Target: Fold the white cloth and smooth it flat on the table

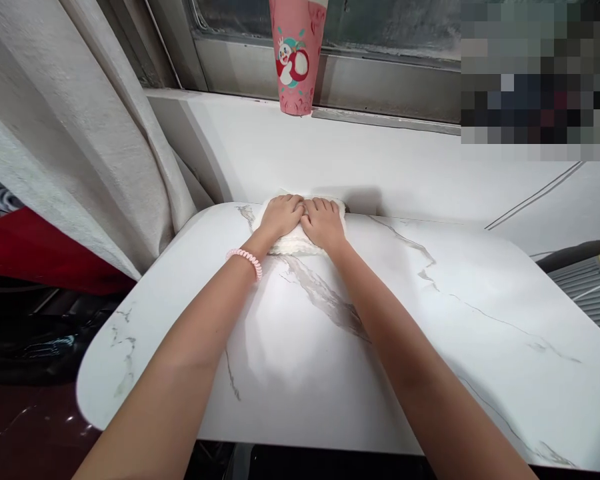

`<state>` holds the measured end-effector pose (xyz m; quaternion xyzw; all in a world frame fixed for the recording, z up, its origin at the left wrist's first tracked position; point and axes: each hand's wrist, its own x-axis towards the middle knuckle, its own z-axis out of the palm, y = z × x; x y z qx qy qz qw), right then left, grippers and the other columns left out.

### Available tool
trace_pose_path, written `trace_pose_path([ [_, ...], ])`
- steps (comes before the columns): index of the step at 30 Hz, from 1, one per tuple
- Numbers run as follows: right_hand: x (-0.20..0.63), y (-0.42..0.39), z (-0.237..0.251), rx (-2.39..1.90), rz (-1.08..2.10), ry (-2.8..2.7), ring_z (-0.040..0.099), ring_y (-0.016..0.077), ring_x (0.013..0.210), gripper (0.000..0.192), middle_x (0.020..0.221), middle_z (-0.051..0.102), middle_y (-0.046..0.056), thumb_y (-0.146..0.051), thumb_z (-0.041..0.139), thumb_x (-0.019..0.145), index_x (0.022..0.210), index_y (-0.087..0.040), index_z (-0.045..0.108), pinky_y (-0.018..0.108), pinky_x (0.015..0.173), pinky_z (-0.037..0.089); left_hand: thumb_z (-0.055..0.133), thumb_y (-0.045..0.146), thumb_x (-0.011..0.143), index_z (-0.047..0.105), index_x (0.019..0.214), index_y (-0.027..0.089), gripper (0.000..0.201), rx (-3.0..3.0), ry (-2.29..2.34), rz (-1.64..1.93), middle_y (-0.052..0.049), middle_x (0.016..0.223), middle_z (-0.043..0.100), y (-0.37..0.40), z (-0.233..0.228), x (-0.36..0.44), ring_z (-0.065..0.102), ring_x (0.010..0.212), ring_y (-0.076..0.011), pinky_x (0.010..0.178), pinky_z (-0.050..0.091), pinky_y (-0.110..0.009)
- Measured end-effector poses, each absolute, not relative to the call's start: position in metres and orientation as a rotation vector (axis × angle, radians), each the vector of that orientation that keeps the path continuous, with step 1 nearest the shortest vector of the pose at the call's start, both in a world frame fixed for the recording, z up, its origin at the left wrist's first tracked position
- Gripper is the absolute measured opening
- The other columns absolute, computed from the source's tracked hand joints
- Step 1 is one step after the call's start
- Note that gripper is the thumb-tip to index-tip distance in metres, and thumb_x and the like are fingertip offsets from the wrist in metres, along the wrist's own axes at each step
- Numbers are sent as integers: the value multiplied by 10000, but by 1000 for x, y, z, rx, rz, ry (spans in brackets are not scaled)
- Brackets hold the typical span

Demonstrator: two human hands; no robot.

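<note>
Two hands pressed flat on a white cloth at the far edge of a marble-patterned table.

Left hand [281, 215] and right hand [323, 221] lie side by side, fingers flat and extended, gripping nothing, directly atop the cloth [293, 243]. It is pale and fluffy, its long axis running left to right across the table [430, 320]. Beyond, a pink cup [296, 57] stands on the sill.

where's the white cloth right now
In the head view the white cloth lies at the far edge of the marble table, pressed flat under the left hand and right hand, below the pink cup on the windowsill.
</note>
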<state>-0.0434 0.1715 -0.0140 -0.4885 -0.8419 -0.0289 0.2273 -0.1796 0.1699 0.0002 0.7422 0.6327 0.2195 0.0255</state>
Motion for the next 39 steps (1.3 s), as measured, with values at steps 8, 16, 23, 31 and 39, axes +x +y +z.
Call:
trace_pose_path([
  [8, -74, 122, -16, -1254, -73, -2326, 448, 318, 1274, 359, 1303, 583, 173, -299, 404, 996, 1248, -120, 587, 506, 1132, 253, 406, 316, 928, 628, 1217, 173, 392, 2227, 1971, 762, -94, 1329, 631, 125, -3, -220, 521, 1267, -272, 1116, 353, -416],
  [16, -61, 66, -12, -1209, -21, -2357, 464, 286, 1288, 340, 1318, 591, 148, -294, 412, 1009, 1245, -131, 596, 474, 1153, 261, 320, 322, 955, 597, 1244, 191, 421, 2141, 2098, 704, -91, 1363, 603, 59, -3, -202, 483, 1315, -272, 1143, 315, -440],
  [23, -51, 3, -16, -1193, -66, -2309, 449, 324, 1311, 385, 1338, 581, 184, -311, 404, 1010, 1281, -105, 583, 520, 1152, 260, 298, 363, 953, 579, 1236, 214, 426, 2218, 2025, 676, -81, 1351, 610, 1, -2, -197, 497, 1300, -257, 1139, 335, -443],
  [31, -39, -78, -13, -1151, -43, -2353, 410, 347, 1359, 431, 1419, 518, 211, -319, 434, 990, 1324, -75, 553, 530, 1172, 234, 240, 348, 971, 526, 1304, 192, 466, 2420, 1949, 613, -108, 1377, 577, -82, -11, -197, 473, 1322, -264, 1136, 336, -473],
  [39, -48, -104, -10, -1133, -17, -2387, 419, 363, 1365, 451, 1421, 515, 241, -336, 438, 990, 1332, -64, 546, 558, 1169, 240, 240, 390, 974, 538, 1307, 217, 478, 2307, 1964, 681, -97, 1390, 575, -112, -7, -204, 475, 1326, -258, 1149, 329, -464],
])
